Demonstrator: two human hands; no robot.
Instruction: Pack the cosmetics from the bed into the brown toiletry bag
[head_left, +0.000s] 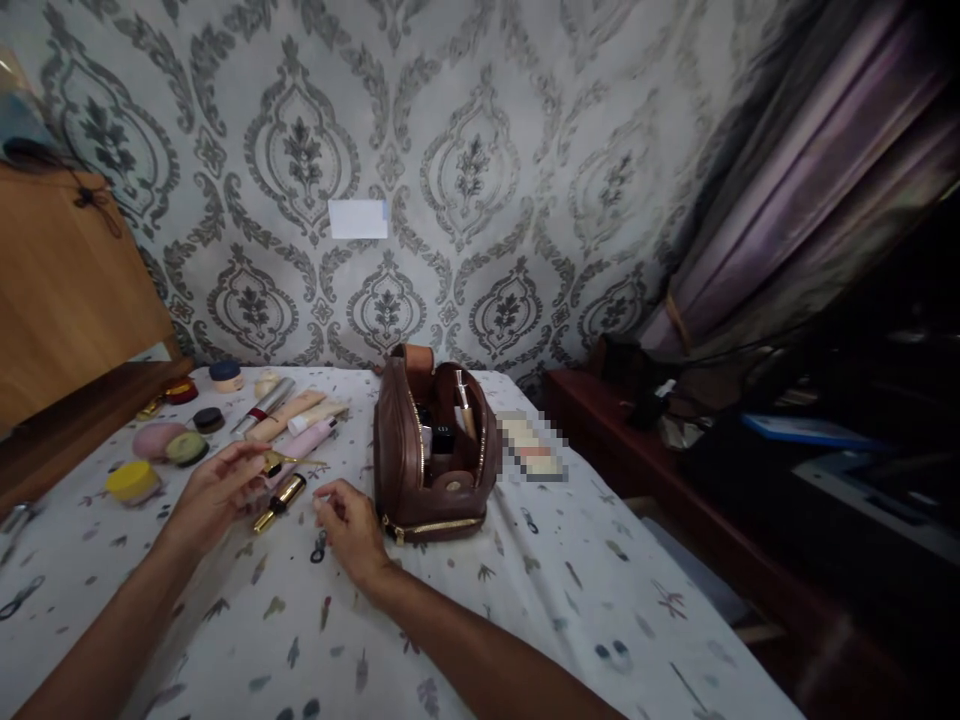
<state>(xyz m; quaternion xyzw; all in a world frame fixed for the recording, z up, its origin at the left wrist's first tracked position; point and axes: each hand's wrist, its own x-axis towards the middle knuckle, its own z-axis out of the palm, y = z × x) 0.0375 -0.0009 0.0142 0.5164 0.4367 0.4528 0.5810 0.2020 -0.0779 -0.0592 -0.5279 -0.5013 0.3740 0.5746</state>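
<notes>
Nearest, the left hand (217, 490) and right hand (349, 525) lie apart on the tablecloth (525, 600), the right loosely curled and empty just beside the brown bag (401, 470), the left with fingertips at a small gold piece (279, 462), though I cannot tell whether it pinches it; a gold-and-black tube (279, 503) lies flat between them. Beyond, the bag stands upright with its zip open, likely so its contents are within reach, while tubes (300, 410), a yellow-lidded jar (133, 482) and round compacts (155, 438) lie spread singly to its left, crowding that hand's side, with the patterned wall (465, 150) behind.
</notes>
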